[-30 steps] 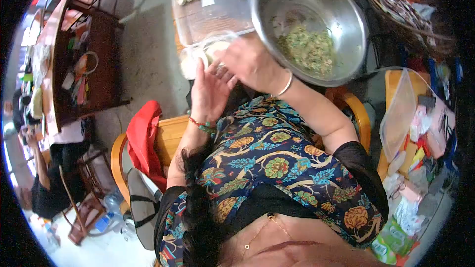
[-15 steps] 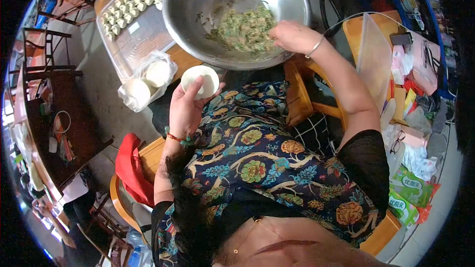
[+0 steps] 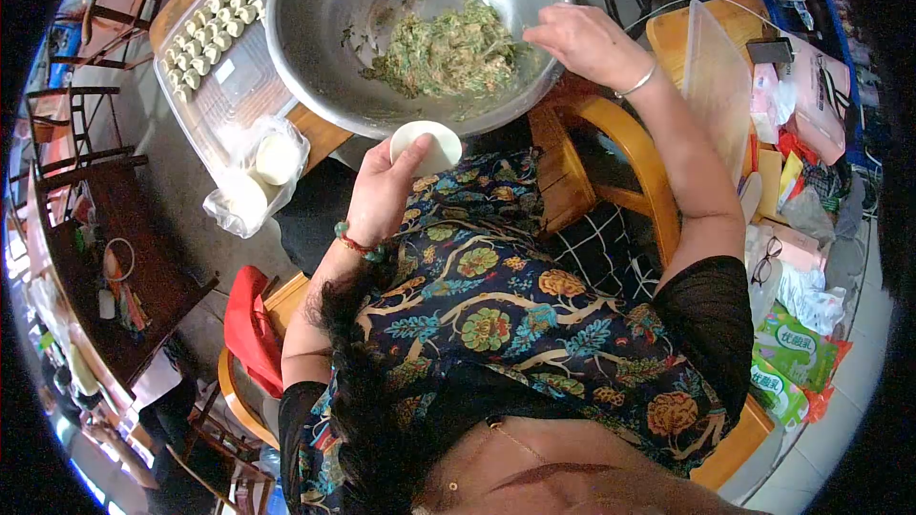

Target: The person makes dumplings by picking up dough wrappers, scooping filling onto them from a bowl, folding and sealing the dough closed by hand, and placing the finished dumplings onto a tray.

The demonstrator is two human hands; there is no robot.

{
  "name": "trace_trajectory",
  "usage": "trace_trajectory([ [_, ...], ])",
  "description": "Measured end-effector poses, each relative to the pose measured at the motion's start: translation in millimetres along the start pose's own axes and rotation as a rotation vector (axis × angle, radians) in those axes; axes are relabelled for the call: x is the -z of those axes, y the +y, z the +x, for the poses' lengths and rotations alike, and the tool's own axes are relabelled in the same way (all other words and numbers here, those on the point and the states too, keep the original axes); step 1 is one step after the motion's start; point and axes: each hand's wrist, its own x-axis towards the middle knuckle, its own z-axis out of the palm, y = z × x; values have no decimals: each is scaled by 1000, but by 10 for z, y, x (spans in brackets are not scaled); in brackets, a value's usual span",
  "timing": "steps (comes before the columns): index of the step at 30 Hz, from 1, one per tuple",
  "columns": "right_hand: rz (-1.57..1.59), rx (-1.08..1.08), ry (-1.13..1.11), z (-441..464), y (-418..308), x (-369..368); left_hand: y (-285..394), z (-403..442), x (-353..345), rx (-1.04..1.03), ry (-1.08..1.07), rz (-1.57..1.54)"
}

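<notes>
A round white wrapper point(image 3: 434, 151) is pinched under the thumb of my left hand point(image 3: 386, 179), just below the rim of a large metal bowl point(image 3: 324, 86). Green and brown chopped filling point(image 3: 444, 52) lies in the bowl. My right hand point(image 3: 590, 41) is over the bowl's right rim, its fingers pressed together; what they hold, if anything, is too small to make out. On a clear plastic tray point(image 3: 243, 100) at the upper left stand rows of folded white dumplings point(image 3: 212, 33). A plastic bag point(image 3: 286, 148) with stacked round wrappers point(image 3: 243, 195) overlaps the tray's lower end.
A wooden chair point(image 3: 658, 167) stands right of my lap. Farther right are a clear lid point(image 3: 716, 86), glasses point(image 3: 766, 259) and green packages point(image 3: 792, 348). A red cloth point(image 3: 250, 329) hangs at the left. Another person point(image 3: 172, 429) is at the lower left.
One wrapper has come from the bag into my left hand, which has since moved nearer the bowl. My right hand went from the wrappers to the filling, then up to the right rim.
</notes>
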Motion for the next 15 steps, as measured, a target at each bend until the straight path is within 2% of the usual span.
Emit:
trace_trajectory([
  [5, 16, -46, -69, -38, -4, -46, -41, 11, -29, -31, -1, -61],
  [10, -9, -3, -183, 30, 31, 10, -11, -14, -47, -16, 21, -113],
  [15, -26, 65, -76, 113, 87, -16, 28, -33, -55, -6, 50, -86],
])
